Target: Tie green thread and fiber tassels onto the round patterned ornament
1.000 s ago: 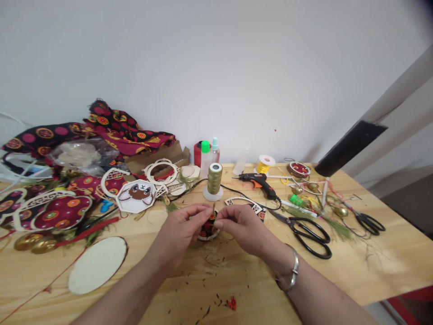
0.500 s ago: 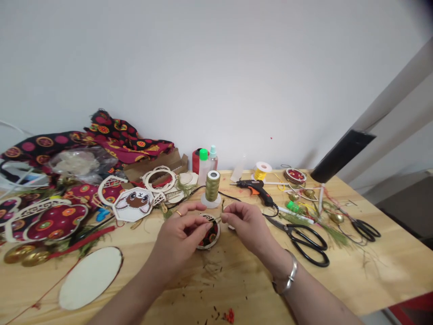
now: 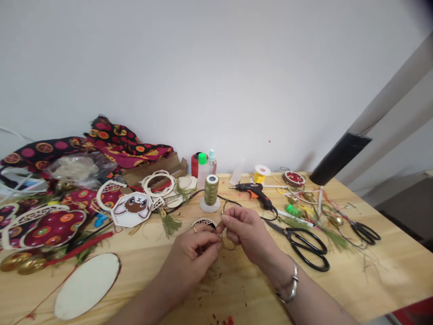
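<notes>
Both hands meet over the middle of the table. My left hand (image 3: 194, 255) is closed, thumb and fingers pinched on a thin olive cord. Just right of it, my right hand (image 3: 245, 230) pinches the same olive cord (image 3: 229, 248); a short end pokes up above its fingertips and a slack bit hangs below. The fingers hide most of the cord. Partly covered behind my left hand lies a round ornament (image 3: 203, 221) with a pale cut-out rim and dark fabric. Beyond the hands stands a spool of olive thread (image 3: 211, 192).
Black-handled scissors (image 3: 306, 243) and a glue gun (image 3: 253, 190) lie to the right, near a yellow cord spool (image 3: 261, 174). At left are an oval white board (image 3: 87, 286), a sheep-faced plaque (image 3: 131, 210), patterned fabric (image 3: 125, 144) and golden bells (image 3: 32, 265).
My left hand has moved slightly right and down, its fingers curling in closer to my right hand. The round ornament is now more covered. The view has shifted slightly.
</notes>
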`<state>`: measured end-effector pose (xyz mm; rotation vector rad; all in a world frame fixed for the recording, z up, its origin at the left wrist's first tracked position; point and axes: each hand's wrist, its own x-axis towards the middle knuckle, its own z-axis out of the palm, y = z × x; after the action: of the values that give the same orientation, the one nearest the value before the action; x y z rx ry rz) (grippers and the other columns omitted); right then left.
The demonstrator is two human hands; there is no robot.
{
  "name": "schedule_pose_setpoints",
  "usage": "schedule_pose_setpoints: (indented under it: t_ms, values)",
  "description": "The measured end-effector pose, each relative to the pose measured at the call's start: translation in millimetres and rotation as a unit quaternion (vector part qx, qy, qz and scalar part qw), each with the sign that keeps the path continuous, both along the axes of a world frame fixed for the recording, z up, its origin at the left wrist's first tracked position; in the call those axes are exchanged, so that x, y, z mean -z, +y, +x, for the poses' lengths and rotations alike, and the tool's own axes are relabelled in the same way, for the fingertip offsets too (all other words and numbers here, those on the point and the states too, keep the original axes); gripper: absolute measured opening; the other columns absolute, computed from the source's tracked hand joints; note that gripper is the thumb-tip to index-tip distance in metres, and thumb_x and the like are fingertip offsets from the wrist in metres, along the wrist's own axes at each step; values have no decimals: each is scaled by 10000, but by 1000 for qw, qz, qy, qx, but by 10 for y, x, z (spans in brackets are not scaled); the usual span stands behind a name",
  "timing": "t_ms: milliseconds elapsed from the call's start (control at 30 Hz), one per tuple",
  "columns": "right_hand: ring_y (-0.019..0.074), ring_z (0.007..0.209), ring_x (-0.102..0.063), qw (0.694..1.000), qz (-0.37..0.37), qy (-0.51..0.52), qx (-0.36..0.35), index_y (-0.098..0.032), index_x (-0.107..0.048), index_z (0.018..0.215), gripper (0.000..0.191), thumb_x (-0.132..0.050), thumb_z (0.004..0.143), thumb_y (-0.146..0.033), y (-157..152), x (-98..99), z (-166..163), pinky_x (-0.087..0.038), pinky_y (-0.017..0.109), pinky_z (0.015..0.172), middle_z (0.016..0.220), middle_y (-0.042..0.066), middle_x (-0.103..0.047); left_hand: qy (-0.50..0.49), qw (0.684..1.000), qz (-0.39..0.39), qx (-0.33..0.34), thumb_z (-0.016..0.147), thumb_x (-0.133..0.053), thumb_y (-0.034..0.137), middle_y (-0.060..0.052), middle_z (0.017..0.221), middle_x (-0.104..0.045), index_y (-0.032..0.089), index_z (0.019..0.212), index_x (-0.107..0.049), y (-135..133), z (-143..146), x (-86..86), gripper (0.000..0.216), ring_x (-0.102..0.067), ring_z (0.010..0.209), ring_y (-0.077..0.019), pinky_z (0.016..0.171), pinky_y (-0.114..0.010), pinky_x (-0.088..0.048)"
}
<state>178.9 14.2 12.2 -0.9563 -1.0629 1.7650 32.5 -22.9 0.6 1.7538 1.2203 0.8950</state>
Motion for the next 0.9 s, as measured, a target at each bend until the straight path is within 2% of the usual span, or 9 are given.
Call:
schedule_pose_setpoints:
  t_ms: [133,200,333,400,467,533,600,733,900]
  values:
    - [13,378,-279,999,5,32,3,-142,-482,625,278,-688,672,-323,10,-12,40,-143,184,386,499,-59,-489,38,998,30,-32,798,-509,261,-42,718,-602,202,670,-661,-6,-56,-58,207,-553,681,-189,635,-276,-402]
    - [12,378,-286,999,7,32,11,-141,-483,626,282,-695,671,-321,24,-24,65,-149,181,382,494,-62,-480,46,993,59,-91,806,-494,307,-24,636,-577,204,596,-616,22,-129,-97,264,-526,649,-190,622,-288,-384]
    - [15,371,-307,1000,20,7,21,-139,-496,616,270,-688,670,-322,43,-38,95,-163,180,372,484,-58,-486,44,957,122,-258,814,-470,339,-19,603,-569,216,487,-483,120,-301,-162,349,-523,782,-227,811,-352,-359]
    - [16,367,-309,1000,23,-5,20,-139,-501,611,264,-684,666,-322,38,-41,96,-167,179,370,480,-56,-489,29,935,144,-323,825,-459,343,-46,817,-636,211,479,-457,146,-341,-187,371,-519,951,-255,899,-379,-328]
    - [19,372,-319,999,24,-16,16,-139,-511,619,246,-681,661,-311,23,-48,88,-178,178,374,482,-53,-497,0,919,176,-353,840,-464,318,-43,1162,-576,203,558,-509,140,-328,-200,308,-437,1157,-270,999,-380,-264]
    - [22,385,-329,999,27,-31,12,-138,-518,623,221,-675,657,-290,3,-55,73,-191,176,384,482,-54,-497,-52,918,205,-336,849,-478,281,-11,1376,-414,208,757,-579,110,-276,-189,155,-340,1272,-256,1059,-362,-216]
    - [26,398,-335,998,32,-54,7,-138,-522,620,198,-661,660,-274,-17,-58,52,-205,177,396,478,-56,-492,-115,929,211,-281,850,-491,267,-12,1419,-372,224,956,-590,77,-211,-149,152,-369,1268,-243,1052,-364,-274]
    - [34,413,-332,993,56,-100,-4,-136,-529,605,188,-641,678,-268,-44,-31,9,-220,187,414,481,-53,-488,-144,975,75,-155,873,-467,291,-34,1322,-510,252,1170,-561,36,-124,-39,313,-437,1223,-210,1036,-344,-318]
    - [43,436,-347,993,76,-91,-16,-135,-535,577,184,-645,671,-248,-53,-1,-34,-243,195,437,486,-52,-486,-145,986,-51,-71,876,-454,354,-41,1205,-601,253,1208,-558,-7,-85,8,362,-514,1122,-202,969,-306,-372]
